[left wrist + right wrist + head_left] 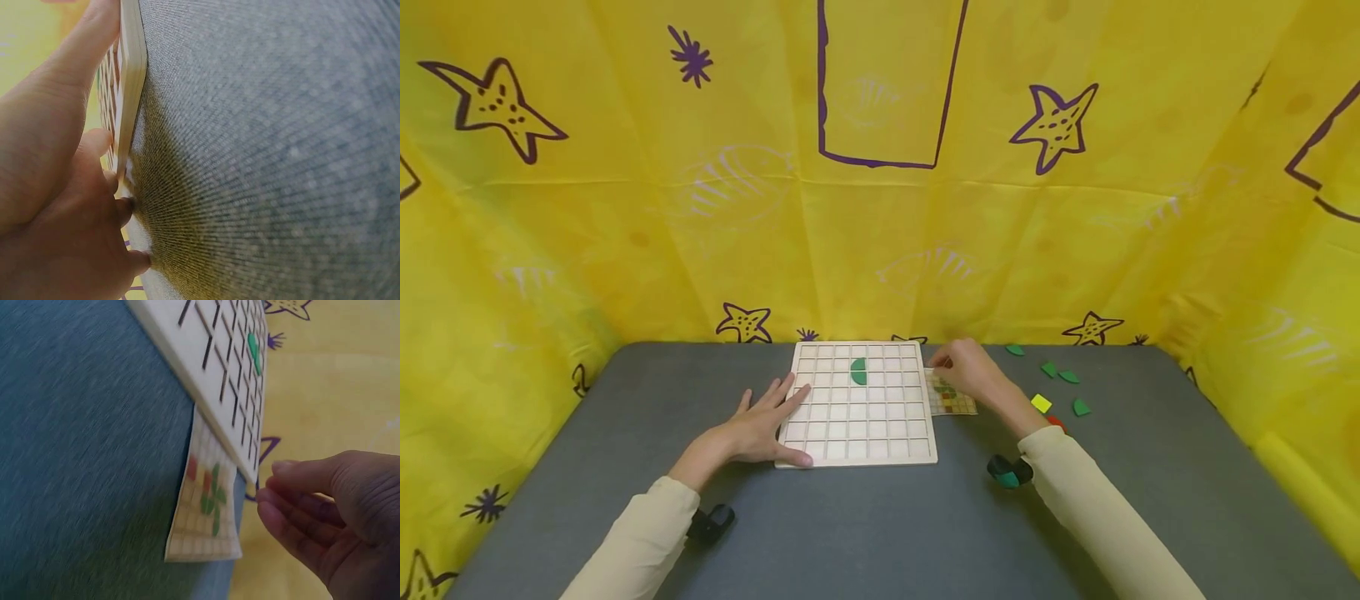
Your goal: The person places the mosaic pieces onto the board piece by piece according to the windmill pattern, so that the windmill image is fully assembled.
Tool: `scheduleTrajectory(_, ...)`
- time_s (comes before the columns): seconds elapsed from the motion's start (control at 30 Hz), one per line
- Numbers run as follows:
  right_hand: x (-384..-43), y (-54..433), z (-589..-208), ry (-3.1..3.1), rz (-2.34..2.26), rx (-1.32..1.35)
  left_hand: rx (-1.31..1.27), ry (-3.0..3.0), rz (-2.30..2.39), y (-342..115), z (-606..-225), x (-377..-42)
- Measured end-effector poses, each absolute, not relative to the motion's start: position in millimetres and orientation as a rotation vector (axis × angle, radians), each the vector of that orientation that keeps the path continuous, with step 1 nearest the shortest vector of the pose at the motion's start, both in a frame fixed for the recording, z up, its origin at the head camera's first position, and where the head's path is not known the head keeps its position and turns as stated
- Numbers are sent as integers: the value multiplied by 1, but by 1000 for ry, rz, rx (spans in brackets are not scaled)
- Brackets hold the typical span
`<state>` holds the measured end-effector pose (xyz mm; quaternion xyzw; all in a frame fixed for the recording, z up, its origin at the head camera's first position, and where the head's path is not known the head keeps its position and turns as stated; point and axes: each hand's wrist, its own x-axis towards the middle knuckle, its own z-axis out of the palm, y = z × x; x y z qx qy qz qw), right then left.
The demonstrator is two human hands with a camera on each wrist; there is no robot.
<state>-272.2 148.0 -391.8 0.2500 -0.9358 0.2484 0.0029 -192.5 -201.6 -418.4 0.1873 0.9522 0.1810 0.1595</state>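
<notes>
A pale wooden grid board (pixel 857 417) lies on the grey table, with two green quarter-round pieces (pixel 858 372) side by side in its upper part. My left hand (pixel 760 427) rests on the board's left side, fingers spread, thumb at the front left corner. Some of its fingertips reach past the board's edge in the left wrist view. My right hand (pixel 970 369) is by the board's far right corner, over a printed pattern card (pixel 206 500). Its fingers are loosely bent with the thumb close to them, and no piece shows between them. The card's one end meets the board's edge.
Several loose green pieces (pixel 1081 407) lie on the table at the right. A yellow square (pixel 1041 403) and a red piece (pixel 1056 423) are near the right forearm. Yellow patterned cloth (pixel 865 250) hangs behind the table.
</notes>
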Motion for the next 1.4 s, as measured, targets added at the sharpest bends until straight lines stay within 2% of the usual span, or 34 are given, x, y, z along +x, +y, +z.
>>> scheduleTrajectory(0.3, -263, 178, -391, -2985, 727, 727, 559, 2725, 520, -201, -418, -193)
scheduleTrajectory(0.57, -252, 207, -393, -2969, 636, 367, 525, 2720, 521, -200, -419, -193)
scheduleTrajectory(0.87, -240, 221, -398, -3001, 649, 359, 527, 2730, 525, -200, -421, -194)
scheduleTrajectory(1.17, -231, 222, -400, -3126, 547, 138, 538, 2725, 558, -200, -419, -193)
scheduleTrajectory(1.4, -240, 224, -405, -3128, 647, 217, 535, 2731, 566, -201, -421, -193)
